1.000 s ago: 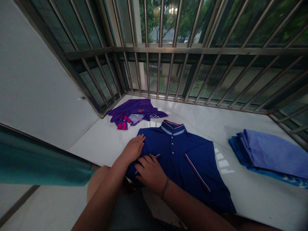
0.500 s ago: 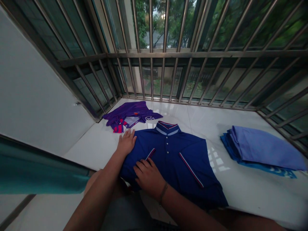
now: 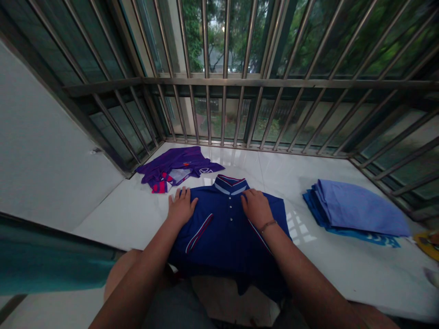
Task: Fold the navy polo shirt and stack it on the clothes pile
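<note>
A navy polo shirt (image 3: 219,242) lies front side up on the white ledge, its collar pointing toward the window and its short sleeves folded inward over the chest. Its hem hangs over the near edge. My left hand (image 3: 181,206) rests flat on the shirt's left shoulder, fingers spread. On the other side, my right hand (image 3: 256,205) lies on the shirt just beside the collar, fingers extended and partly covering the right sleeve. Neither hand grips the cloth.
A crumpled purple shirt (image 3: 178,162) lies at the back left of the white ledge (image 3: 343,269). Folded blue and lilac clothes (image 3: 360,208) are stacked at the right. Metal window bars (image 3: 224,82) close off the back. A teal curtain (image 3: 51,260) hangs at the left.
My right hand has moved from the left sleeve across to the shirt's right shoulder. The left sleeve now lies with its striped cuff fully showing. My left hand stays at the left shoulder.
</note>
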